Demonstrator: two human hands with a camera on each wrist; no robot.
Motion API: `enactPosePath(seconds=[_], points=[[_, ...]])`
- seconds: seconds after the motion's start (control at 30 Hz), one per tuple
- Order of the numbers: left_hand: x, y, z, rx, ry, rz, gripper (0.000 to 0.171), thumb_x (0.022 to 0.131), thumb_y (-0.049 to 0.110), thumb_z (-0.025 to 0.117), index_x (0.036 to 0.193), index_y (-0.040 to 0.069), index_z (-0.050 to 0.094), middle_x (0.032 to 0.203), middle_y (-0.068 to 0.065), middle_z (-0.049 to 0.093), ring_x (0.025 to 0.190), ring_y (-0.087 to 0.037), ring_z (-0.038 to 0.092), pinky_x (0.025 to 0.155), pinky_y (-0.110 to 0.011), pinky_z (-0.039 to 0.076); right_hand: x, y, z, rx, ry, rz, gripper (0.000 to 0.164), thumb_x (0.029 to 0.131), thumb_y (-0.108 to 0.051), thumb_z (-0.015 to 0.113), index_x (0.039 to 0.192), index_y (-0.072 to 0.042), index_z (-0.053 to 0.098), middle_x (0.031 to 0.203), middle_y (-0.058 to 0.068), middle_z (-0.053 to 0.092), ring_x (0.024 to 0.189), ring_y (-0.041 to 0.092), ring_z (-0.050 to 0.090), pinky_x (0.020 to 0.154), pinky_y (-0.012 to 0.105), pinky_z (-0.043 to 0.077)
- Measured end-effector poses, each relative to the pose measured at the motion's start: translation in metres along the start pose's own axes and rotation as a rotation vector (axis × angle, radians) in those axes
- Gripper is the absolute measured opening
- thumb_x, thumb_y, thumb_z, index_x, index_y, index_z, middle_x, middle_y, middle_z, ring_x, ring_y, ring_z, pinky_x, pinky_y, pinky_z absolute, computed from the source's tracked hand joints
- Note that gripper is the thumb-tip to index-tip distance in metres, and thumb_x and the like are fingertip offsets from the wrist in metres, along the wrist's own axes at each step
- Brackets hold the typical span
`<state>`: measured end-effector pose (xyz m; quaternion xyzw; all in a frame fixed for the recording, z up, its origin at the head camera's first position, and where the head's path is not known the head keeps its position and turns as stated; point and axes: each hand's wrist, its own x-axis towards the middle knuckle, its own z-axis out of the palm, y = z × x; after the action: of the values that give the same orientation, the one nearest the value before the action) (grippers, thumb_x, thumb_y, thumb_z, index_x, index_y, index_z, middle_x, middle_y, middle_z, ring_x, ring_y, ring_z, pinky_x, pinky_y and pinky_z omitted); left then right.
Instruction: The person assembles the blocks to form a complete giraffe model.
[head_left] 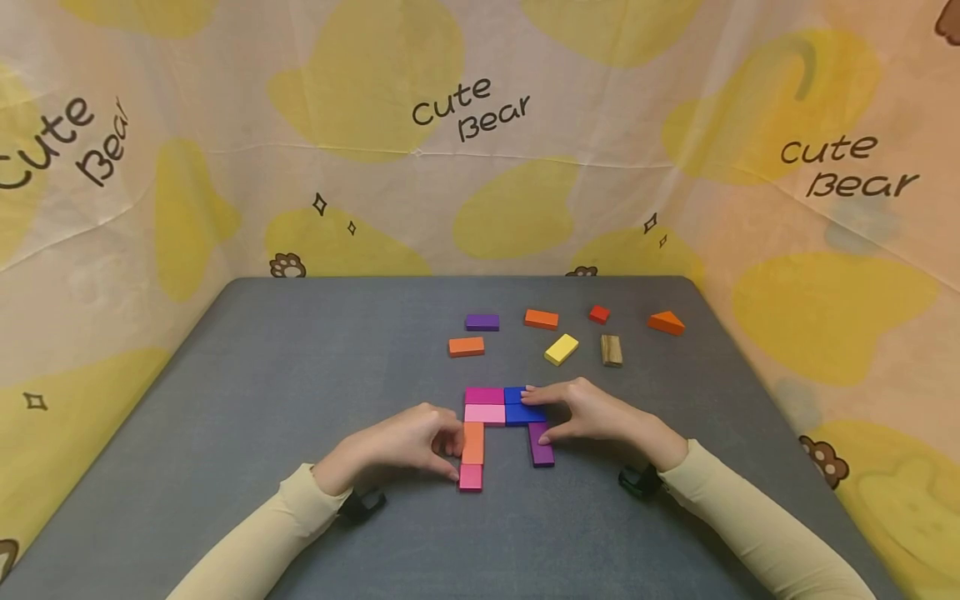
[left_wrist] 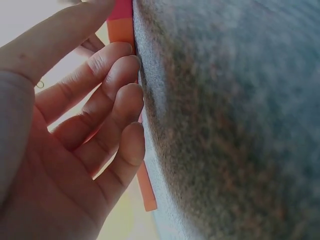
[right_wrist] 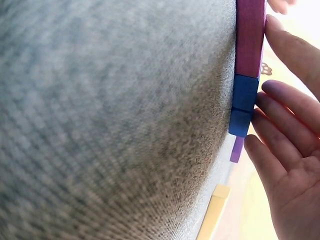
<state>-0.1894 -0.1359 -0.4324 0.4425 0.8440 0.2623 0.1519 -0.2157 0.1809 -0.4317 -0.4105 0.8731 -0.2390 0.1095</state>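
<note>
Pale sleeves (head_left: 262,533) slant in from both lower corners. Left hand (head_left: 405,440) first — loosely bent fingers, grasping nothing, beside the orange block (head_left: 473,442), thumb tip at the left edge of the hot-pink block (head_left: 471,477). And the right hand (head_left: 592,412), palm down, spread, gripping nothing — fingertips over the blue blocks (head_left: 525,414), thumb at the purple block (head_left: 542,450). These pieces lie flat, mid-table (head_left: 322,358), between the hands.

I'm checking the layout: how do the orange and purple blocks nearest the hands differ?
The orange block meets a light pink block; the purple block meets a blue block. A reddish-pink block adjoins the orange block's near end; none adjoins the purple block's. Both are oblong and lie flat.
</note>
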Motion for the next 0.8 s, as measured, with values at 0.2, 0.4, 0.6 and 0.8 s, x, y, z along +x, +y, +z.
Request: enactPosePath(seconds=[0.2,0.4,0.6,0.8], points=[[0.0010,0.0014,-0.0004,0.009,-0.004,-0.003,0.025,0.073,0.034,0.081,0.081,0.018,0.063,0.075,0.004,0.059,0.068,-0.008,0.055,0.060,-0.017,0.045,0.0004,0.0002,-0.0004,0.004,-0.006,0.000,0.063,0.079,-0.040,0.075,0.134,-0.016,0.056,0.140,0.002,0.051,0.130,0.017,0.048,0.103,0.039,0.042],[0.0015,0.0013,0.0002,0.025,0.003,0.008,0.025,0.072,0.034,0.081,0.079,0.018,0.063,0.074,0.005,0.059,0.066,-0.005,0.055,0.059,-0.016,0.044,0.0002,0.0000,-0.0007,0.009,-0.010,0.009,0.063,0.079,-0.039,0.075,0.134,-0.016,0.055,0.140,0.003,0.051,0.131,0.018,0.047,0.103,0.040,0.042],[0.0022,0.0001,0.0014,0.033,0.008,0.014,0.025,0.072,0.034,0.081,0.078,0.018,0.063,0.072,0.007,0.058,0.065,-0.004,0.054,0.059,-0.015,0.044,0.0001,-0.0003,-0.0007,0.008,-0.009,0.006,0.063,0.079,-0.039,0.075,0.134,-0.015,0.056,0.140,0.003,0.051,0.131,0.018,0.048,0.103,0.039,0.042],[0.0032,0.0004,0.0012,0.028,-0.005,0.000,0.026,0.073,0.037,0.081,0.077,0.018,0.063,0.072,0.007,0.058,0.065,-0.004,0.055,0.058,-0.016,0.044,-0.0002,-0.0003,-0.0009,0.011,-0.007,0.003,0.063,0.079,-0.038,0.076,0.134,-0.015,0.056,0.140,0.003,0.052,0.130,0.018,0.048,0.103,0.040,0.042]])
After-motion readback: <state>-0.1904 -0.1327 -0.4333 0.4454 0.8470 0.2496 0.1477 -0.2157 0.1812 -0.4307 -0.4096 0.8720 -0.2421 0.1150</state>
